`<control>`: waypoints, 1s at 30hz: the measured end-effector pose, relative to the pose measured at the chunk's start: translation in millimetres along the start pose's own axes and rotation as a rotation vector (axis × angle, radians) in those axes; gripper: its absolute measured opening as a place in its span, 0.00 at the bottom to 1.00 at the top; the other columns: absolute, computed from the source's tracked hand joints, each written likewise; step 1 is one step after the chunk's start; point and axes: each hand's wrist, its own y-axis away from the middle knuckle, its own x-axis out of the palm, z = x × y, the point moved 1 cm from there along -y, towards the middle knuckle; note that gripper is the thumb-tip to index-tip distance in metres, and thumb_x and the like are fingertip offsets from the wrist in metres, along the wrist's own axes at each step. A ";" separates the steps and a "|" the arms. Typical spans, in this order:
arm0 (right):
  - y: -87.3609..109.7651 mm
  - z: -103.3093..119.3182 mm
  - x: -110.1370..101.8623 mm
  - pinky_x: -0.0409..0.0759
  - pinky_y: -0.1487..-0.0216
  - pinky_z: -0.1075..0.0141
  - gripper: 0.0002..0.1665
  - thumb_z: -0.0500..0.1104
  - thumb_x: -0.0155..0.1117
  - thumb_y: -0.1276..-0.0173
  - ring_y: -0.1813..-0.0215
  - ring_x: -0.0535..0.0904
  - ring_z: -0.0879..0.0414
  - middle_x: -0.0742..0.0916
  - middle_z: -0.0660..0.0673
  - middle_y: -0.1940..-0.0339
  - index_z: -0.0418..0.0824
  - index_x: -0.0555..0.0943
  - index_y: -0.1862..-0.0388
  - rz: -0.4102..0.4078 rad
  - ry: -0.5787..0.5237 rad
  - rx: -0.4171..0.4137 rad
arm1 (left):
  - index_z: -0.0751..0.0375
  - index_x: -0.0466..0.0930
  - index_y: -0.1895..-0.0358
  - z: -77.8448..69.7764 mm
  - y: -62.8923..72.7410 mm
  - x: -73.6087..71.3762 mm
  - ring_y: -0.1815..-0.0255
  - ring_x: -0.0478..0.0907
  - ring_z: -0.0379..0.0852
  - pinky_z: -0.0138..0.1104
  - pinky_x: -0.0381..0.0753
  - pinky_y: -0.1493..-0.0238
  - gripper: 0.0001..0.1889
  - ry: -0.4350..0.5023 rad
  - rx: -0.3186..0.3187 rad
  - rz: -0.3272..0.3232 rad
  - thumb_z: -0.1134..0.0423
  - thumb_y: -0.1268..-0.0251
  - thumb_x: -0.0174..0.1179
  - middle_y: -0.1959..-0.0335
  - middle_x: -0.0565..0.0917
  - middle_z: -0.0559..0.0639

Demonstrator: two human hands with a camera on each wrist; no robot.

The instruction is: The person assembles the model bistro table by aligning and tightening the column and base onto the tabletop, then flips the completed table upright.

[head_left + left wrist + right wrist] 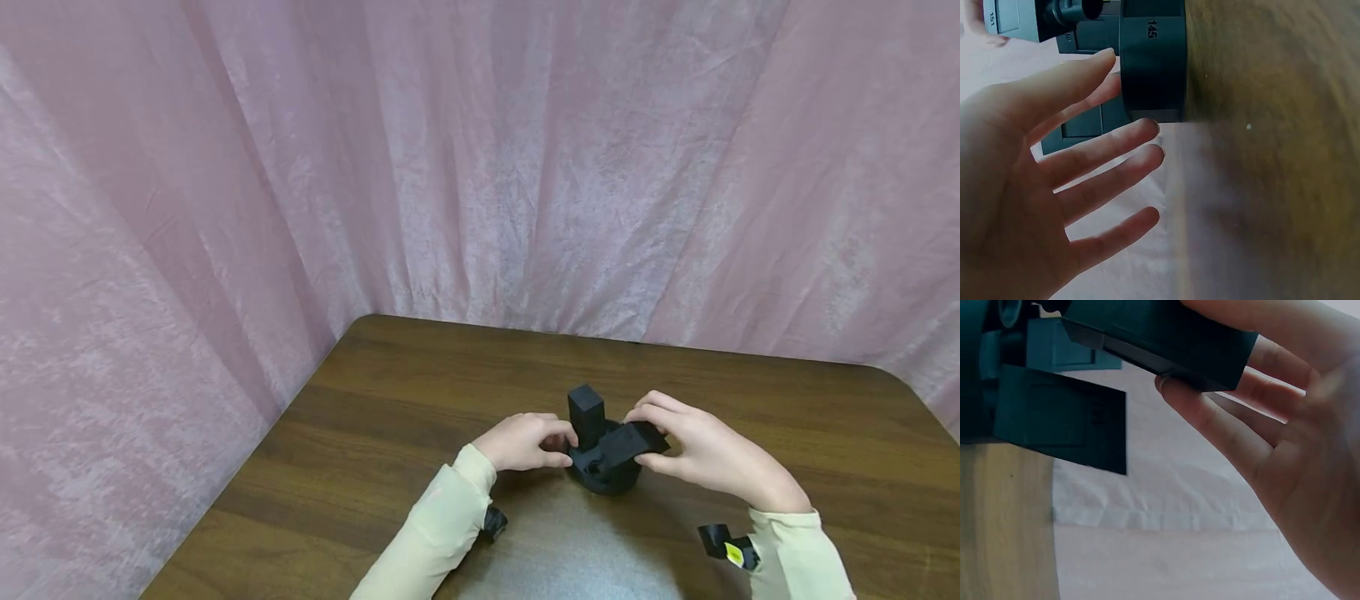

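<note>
A round black plastic base [604, 482], marked 145 on its side [1152, 69], sits on the table. From it a rectangular black block [587, 414] stands upright at the left. My left hand [525, 442] is at the base's left side, thumb and index fingertips at its rim, the other fingers stretched out apart [1104, 181]. My right hand [697, 446] pinches a second rectangular black block [628, 443] between thumb and fingers, tilted over the base. Whether that block is joined to the base cannot be told. Behind it, the right wrist view shows another block [1066, 422].
The brown wooden table [420, 375] has rounded corners. A pink velvety curtain [480, 167] hangs behind it and along the left. Small black wrist cameras sit below the left sleeve [493, 523] and by the right sleeve [727, 546].
</note>
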 end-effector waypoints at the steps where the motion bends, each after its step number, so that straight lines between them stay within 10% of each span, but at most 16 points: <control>1: -1.0 -0.1 2.3 0.77 0.67 0.73 0.21 0.35 0.74 0.46 0.60 0.74 0.71 0.78 0.58 0.56 0.48 0.79 0.55 0.012 -0.011 0.003 | 0.44 0.80 0.49 -0.1 -0.1 0.2 0.59 0.78 0.37 0.25 0.72 0.59 0.12 -0.007 0.006 0.003 0.51 0.35 0.62 0.59 0.81 0.42; 21: -9.9 4.4 20.3 0.80 0.59 0.66 0.24 0.33 0.73 0.45 0.56 0.80 0.63 0.81 0.55 0.55 0.45 0.79 0.49 0.067 0.037 -0.047 | 0.44 0.83 0.55 -0.1 -1.2 0.9 0.61 0.78 0.35 0.25 0.73 0.59 0.09 0.010 -0.002 0.008 0.51 0.36 0.63 0.60 0.84 0.39; 30: -7.0 8.1 13.9 0.81 0.60 0.70 0.25 0.39 0.68 0.37 0.52 0.78 0.63 0.80 0.51 0.48 0.46 0.77 0.41 0.259 -0.119 0.043 | 0.44 0.83 0.57 1.0 -1.6 2.1 0.59 0.81 0.28 0.25 0.76 0.56 0.08 0.092 -0.025 0.023 0.52 0.37 0.64 0.59 0.87 0.37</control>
